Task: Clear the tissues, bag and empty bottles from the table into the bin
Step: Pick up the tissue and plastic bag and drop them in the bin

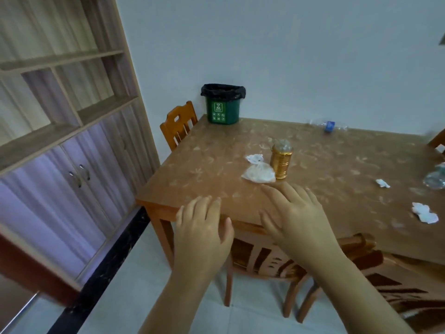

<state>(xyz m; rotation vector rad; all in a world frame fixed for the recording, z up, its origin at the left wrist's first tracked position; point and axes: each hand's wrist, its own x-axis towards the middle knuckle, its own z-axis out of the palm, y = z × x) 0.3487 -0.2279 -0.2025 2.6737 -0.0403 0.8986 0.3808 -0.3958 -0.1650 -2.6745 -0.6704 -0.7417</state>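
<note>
Wooden desk (192,165) carries a green bin (222,109) at its far corner. Bag (258,173) and gold bottle (281,161) lie nearer than the bin; tissues (425,213) well right. Left hand (201,227) and right hand (296,213) are spread, empty. Judgement: clearing not begun; next, grip the bag.

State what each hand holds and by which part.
Nothing is held. The left hand and right hand are open and empty at the table edge, short of the bag.
</note>
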